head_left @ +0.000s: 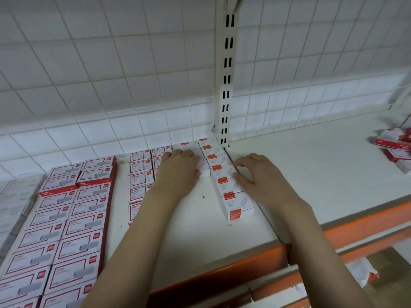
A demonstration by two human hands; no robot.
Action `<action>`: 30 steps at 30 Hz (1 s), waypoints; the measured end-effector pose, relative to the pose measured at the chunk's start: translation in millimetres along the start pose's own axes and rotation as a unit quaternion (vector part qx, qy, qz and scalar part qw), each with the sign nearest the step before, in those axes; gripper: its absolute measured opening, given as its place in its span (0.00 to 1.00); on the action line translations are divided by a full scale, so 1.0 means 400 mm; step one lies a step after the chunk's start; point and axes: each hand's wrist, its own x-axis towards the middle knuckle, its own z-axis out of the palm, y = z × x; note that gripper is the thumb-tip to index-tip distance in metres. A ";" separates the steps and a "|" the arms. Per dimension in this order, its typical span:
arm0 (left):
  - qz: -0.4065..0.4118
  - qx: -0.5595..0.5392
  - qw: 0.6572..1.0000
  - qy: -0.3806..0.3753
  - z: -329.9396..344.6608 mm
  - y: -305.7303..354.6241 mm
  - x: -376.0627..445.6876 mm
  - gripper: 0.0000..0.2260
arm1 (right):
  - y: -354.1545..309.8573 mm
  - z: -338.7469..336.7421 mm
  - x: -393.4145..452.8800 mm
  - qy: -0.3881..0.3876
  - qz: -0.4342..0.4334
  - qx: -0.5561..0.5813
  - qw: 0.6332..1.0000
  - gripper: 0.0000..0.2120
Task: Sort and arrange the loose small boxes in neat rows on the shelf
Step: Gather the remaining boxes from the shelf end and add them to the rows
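A row of small white paper-clip boxes with red corners (224, 174) runs from the back wall toward the shelf's front edge, beside the upright post. My right hand (255, 176) lies along the row's right side, fingers spread and touching the boxes. My left hand (178, 172) rests flat over a shorter neighbouring row (191, 147), hiding most of it; a white box corner (204, 173) shows under its fingers. Left of that stand two columns of small red-framed boxes (140, 172).
Two long columns of larger red-and-white boxes (73, 210) fill the left of the white shelf (200, 225). Loose boxes (395, 147) lie heaped at the far right. A slotted post (226, 81) and wire grid back (111, 85) stand behind; an orange rail (233, 270) edges the front.
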 end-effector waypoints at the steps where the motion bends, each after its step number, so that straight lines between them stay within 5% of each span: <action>1: 0.001 -0.016 1.000 0.008 -0.017 0.009 -0.005 0.17 | -0.001 -0.005 -0.005 0.005 0.004 -0.002 1.000 0.15; 16: 0.215 -0.131 0.968 0.004 -0.031 0.376 0.017 0.18 | 0.198 -0.169 -0.268 0.112 0.186 -0.065 0.974 0.14; 30: 0.159 -0.143 0.977 0.017 0.017 0.870 0.200 0.18 | 0.684 -0.411 -0.333 0.090 0.163 -0.064 0.980 0.15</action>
